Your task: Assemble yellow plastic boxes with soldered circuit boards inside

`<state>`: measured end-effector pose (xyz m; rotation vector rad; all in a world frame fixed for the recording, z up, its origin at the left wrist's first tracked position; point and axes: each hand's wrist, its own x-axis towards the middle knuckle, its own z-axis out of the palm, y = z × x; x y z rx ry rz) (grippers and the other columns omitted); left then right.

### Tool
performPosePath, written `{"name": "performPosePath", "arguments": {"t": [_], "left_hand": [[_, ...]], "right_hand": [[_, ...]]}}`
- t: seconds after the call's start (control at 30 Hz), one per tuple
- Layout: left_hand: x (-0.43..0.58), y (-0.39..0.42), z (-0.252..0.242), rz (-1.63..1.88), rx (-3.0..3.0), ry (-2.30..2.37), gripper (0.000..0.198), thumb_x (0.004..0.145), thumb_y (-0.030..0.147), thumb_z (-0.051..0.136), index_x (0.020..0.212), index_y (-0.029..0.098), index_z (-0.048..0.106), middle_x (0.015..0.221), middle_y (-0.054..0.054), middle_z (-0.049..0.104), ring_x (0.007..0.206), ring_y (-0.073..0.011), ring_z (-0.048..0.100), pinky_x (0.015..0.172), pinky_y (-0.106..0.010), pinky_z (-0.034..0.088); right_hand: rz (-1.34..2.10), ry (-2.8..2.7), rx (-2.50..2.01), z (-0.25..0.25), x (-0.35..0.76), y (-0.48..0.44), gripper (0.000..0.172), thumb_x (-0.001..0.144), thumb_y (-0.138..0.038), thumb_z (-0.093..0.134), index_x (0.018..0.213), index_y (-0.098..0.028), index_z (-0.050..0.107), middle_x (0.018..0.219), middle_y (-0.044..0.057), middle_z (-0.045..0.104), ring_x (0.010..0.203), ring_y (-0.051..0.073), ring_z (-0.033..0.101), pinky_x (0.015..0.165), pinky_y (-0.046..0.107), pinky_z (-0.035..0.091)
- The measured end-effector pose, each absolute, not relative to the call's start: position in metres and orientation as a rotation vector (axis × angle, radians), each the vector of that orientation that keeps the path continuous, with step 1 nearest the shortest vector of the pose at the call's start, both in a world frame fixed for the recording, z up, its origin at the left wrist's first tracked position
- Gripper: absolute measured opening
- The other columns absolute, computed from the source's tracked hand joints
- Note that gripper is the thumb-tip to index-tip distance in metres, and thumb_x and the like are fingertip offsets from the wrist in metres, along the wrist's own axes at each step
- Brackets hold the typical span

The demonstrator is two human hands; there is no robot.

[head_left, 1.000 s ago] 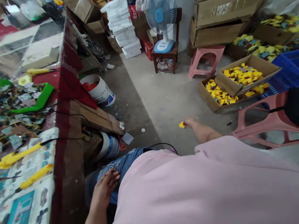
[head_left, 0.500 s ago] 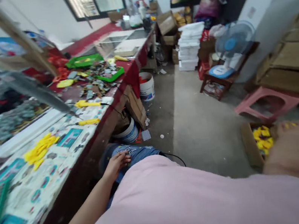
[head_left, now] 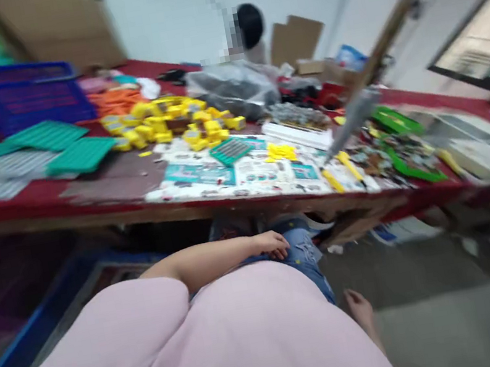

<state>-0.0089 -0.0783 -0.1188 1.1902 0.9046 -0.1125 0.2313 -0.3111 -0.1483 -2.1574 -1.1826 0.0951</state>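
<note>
My left hand [head_left: 273, 244] rests on the blue jeans [head_left: 302, 249] at my lap, its fingers loosely bent and nothing seen in them. Low on my right side, my right hand [head_left: 359, 305] hangs over the floor. Its fingers look curled, and blur hides whatever they may hold. On the bench ahead lies a printed white and teal sheet [head_left: 199, 175]. A small pile of yellow plastic pieces [head_left: 280, 152] and a green slotted tray [head_left: 230, 150] sit on it. A grey powered screwdriver [head_left: 352, 122] hangs tip down above two yellow-handled tools [head_left: 333, 181].
Yellow blocks [head_left: 164, 120], stacked green trays [head_left: 80, 156] and a blue basket [head_left: 14, 97] occupy the bench's left. Circuit parts fill a green tray [head_left: 416, 167] at right. A person [head_left: 250, 26] is behind the bench. The bench edge [head_left: 248, 203] runs just beyond my lap.
My view has swung left, from the aisle to the bench. My right hand has left the box of yellow pieces and come in beside my body. The left hand stays on my lap.
</note>
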Motion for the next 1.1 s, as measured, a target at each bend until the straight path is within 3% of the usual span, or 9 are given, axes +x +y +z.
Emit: {"name": "performPosePath", "arguments": {"t": [0.1,0.2,0.27,0.33,0.43,0.63,0.8,0.97,1.1], "left_hand": [[-0.045,-0.076,-0.116,0.002,1.179,0.926,0.036,0.095,0.039,0.061,0.123,0.015,0.06,0.121,-0.009,0.064,0.104,-0.0203,0.065,0.089,-0.042,0.058],[-0.081,-0.086,-0.105,0.105,1.231,0.95,0.027,0.096,0.035,0.06,0.111,0.013,0.065,0.101,-0.006,0.07,0.086,-0.0153,0.068,0.078,-0.032,0.057],[-0.105,-0.087,-0.089,0.148,1.29,0.941,0.022,0.092,0.032,0.062,0.101,0.013,0.068,0.089,-0.006,0.073,0.075,-0.0136,0.069,0.07,-0.026,0.054],[-0.13,-0.076,-0.065,0.183,1.369,0.934,0.02,0.087,0.03,0.064,0.098,0.014,0.07,0.088,-0.007,0.076,0.071,-0.0146,0.07,0.065,-0.025,0.053],[-0.168,-0.033,-0.022,0.326,1.532,1.073,0.027,0.09,0.031,0.055,0.107,0.016,0.069,0.093,-0.007,0.077,0.074,-0.016,0.071,0.067,-0.026,0.054],[-0.214,0.096,0.021,0.662,1.857,1.673,0.047,0.094,0.033,0.045,0.137,0.019,0.054,0.131,-0.012,0.064,0.124,-0.0264,0.059,0.105,-0.039,0.045],[-0.203,0.162,0.018,0.687,2.1,1.898,0.068,0.087,0.046,0.056,0.145,0.012,0.046,0.146,-0.021,0.05,0.137,-0.0414,0.042,0.112,-0.054,0.033],[-0.192,0.211,0.031,0.693,2.37,1.763,0.06,0.086,0.029,0.055,0.145,0.017,0.049,0.151,-0.015,0.048,0.141,-0.0342,0.04,0.116,-0.049,0.029],[-0.195,0.249,0.054,0.606,2.399,1.71,0.042,0.085,0.027,0.058,0.124,0.016,0.066,0.122,-0.014,0.07,0.122,-0.0321,0.06,0.113,-0.049,0.035]], "right_hand": [[0.013,-1.291,-2.061,-0.134,0.266,-0.245,0.051,0.092,-0.067,0.049,0.086,-0.02,0.067,0.069,0.003,0.066,0.061,0.017,0.064,0.052,0.028,0.052],[-0.05,-1.382,-1.948,-0.102,0.264,-0.196,0.065,0.085,-0.075,0.047,0.096,-0.017,0.072,0.079,0.01,0.075,0.071,0.024,0.072,0.063,0.033,0.058],[-0.025,-1.574,-1.792,-0.077,0.238,-0.167,0.051,0.088,-0.063,0.056,0.101,-0.017,0.074,0.091,0.01,0.077,0.079,0.023,0.074,0.076,0.031,0.059],[0.032,-1.865,-1.559,-0.055,0.202,-0.14,0.031,0.094,-0.044,0.057,0.1,-0.019,0.074,0.095,0.008,0.078,0.083,0.019,0.075,0.078,0.027,0.059],[0.052,-2.149,-1.264,-0.032,0.154,-0.108,0.017,0.096,-0.026,0.056,0.101,-0.021,0.072,0.092,0.004,0.078,0.082,0.015,0.075,0.079,0.024,0.059],[0.065,-2.251,-1.111,-0.021,0.121,-0.075,0.014,0.094,-0.016,0.059,0.104,-0.019,0.067,0.092,0.003,0.077,0.083,0.013,0.075,0.081,0.022,0.059],[0.065,-2.273,-1.132,-0.017,0.105,-0.052,0.012,0.094,-0.016,0.058,0.103,-0.019,0.066,0.089,0.003,0.077,0.081,0.014,0.075,0.077,0.023,0.059],[0.078,-2.294,-1.16,-0.015,0.092,-0.028,0.013,0.095,-0.015,0.057,0.104,-0.02,0.065,0.089,0.002,0.076,0.078,0.012,0.074,0.072,0.02,0.058],[-0.126,-2.151,-1.199,-0.031,0.085,-0.018,0.014,0.093,-0.012,0.059,0.103,-0.018,0.065,0.086,0.003,0.075,0.076,0.013,0.073,0.072,0.022,0.058]]}}
